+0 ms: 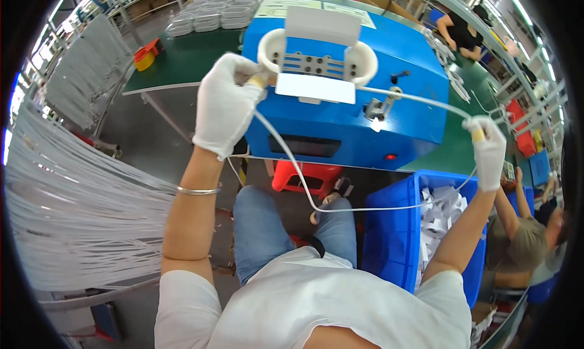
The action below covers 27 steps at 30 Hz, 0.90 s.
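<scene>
A blue bench machine (359,136) stands before me. On its top are a slotted metal plate (313,65), two white rounded guides and a white flap (315,89). My left hand (226,103), in a white glove with bare fingertips, is closed at the left guide (272,48). A white cable (296,166) hangs from it in a loop over my lap and rises toward the right. Farther right, my right hand (486,148), gloved likewise, pinches a stretch of cable running out from the machine's right side. The cable inside the left fingers is mostly hidden.
A blue bin (389,227) of white scraps (441,215) stands at my right. Many white cables (91,209) hang on a rack at left. Clear plastic trays (222,11) and an orange tape dispenser (148,54) lie on the green table (182,60). Other people sit at right.
</scene>
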Tool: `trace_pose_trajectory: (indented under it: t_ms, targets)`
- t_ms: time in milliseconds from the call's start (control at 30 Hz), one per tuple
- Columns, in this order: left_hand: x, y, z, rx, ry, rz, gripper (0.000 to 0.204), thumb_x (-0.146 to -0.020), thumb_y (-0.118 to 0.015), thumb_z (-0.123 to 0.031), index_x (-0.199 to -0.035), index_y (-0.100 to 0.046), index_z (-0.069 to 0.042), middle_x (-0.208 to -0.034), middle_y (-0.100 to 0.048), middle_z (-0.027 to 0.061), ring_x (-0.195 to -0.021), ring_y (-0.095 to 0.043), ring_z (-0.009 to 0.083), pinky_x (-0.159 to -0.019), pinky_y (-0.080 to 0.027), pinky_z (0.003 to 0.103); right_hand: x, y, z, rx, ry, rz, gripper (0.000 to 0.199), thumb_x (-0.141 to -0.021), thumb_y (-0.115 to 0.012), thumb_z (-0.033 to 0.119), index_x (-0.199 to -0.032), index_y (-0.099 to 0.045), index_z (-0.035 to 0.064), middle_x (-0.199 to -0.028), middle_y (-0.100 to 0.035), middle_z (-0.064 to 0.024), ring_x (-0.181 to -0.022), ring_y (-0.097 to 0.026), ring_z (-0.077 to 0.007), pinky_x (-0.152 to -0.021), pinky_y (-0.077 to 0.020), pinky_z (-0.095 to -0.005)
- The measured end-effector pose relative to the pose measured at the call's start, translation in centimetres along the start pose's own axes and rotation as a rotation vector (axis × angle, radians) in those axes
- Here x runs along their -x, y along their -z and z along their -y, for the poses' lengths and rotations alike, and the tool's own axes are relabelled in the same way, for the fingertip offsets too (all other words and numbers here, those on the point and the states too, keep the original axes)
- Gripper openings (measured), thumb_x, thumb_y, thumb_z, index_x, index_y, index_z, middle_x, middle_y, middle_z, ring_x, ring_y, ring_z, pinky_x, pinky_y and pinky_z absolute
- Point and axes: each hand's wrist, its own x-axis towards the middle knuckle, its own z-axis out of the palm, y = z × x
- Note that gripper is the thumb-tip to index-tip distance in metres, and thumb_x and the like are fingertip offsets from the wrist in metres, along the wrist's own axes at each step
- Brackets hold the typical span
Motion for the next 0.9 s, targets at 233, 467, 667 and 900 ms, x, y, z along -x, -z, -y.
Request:
trace_pose_trajectory:
  t_ms: [233,467,667,900]
  targets:
    - [2.5,-0.2,-0.4,-0.105,0.049,-0.102,0.043,-0.089,-0.065,-0.018,-0.127,-0.053,-0.003,-0.073,-0.061,0.0020,-0.066,-0.054,0.0045,-0.062,-0.045,0.021,-7.9,-2.1,-7.1,0.129,0.072,0.126,0.021,-0.090,-0.060,0.017,-0.078,-0.065,0.0001,-0.075,-0.061,-0.0014,-0.069,-0.051,-0.0080,-0.065,-0.0399,-0.0222]
    - [8.3,6.1,0.9,-0.090,0.248,-0.039,0.033,-0.090,-0.061,-0.012,-0.123,-0.059,-0.004,-0.070,-0.056,-0.0017,-0.062,-0.051,0.0036,-0.059,-0.041,0.019,-4.7,-1.2,-4.4,-0.032,-0.062,-0.037,0.020,-0.089,-0.063,0.023,-0.081,-0.066,0.0052,-0.069,-0.054,0.0061,-0.059,-0.039,-0.0012,-0.053,-0.0302,-0.0180]
    - [11.2,6.4,0.1,-0.001,0.463,0.241,0.028,-0.091,-0.059,-0.011,-0.118,-0.061,-0.002,-0.079,-0.059,-0.0001,-0.063,-0.053,0.0052,-0.060,-0.044,0.019,-1.4,1.0,-3.9,-0.064,-0.130,-0.056,0.023,-0.091,-0.062,0.025,-0.079,-0.066,0.0057,-0.060,-0.044,0.0089,-0.052,-0.032,0.0009,-0.046,-0.0206,-0.0184]
    - [14.5,0.4,2.8,0.133,0.417,0.687,0.024,-0.089,-0.059,-0.008,-0.113,-0.064,-0.004,-0.079,-0.062,0.0024,-0.071,-0.059,0.0082,-0.066,-0.049,0.023,0.7,1.4,-4.1,-0.141,-0.263,0.021,0.020,-0.090,-0.063,0.024,-0.081,-0.064,0.0062,-0.057,-0.042,0.0103,-0.045,-0.030,0.0021,-0.041,-0.0175,-0.0170]
